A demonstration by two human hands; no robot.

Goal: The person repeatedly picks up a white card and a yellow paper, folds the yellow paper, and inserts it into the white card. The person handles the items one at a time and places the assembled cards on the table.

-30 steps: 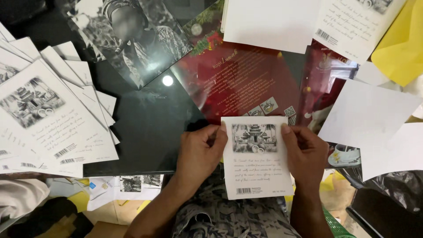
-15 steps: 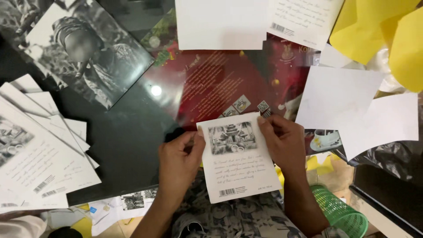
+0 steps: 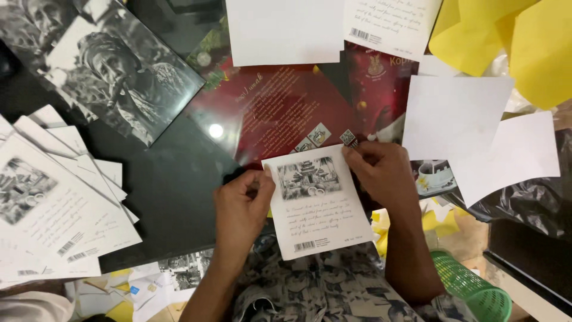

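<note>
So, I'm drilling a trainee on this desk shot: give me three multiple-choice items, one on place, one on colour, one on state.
1. Where does the fanned stack of white printed cards lie?
A left of the hands
B right of the hands
C on the lap

2. What colour are the crumpled paper sheets at top right?
A blue
B yellow
C pink

3. How is the white card with a grey drawing held?
A by one hand
B by both hands
C lying untouched

A: it fills the left edge.
B: plainly yellow.
B: left hand and right hand grip its upper corners.
</note>
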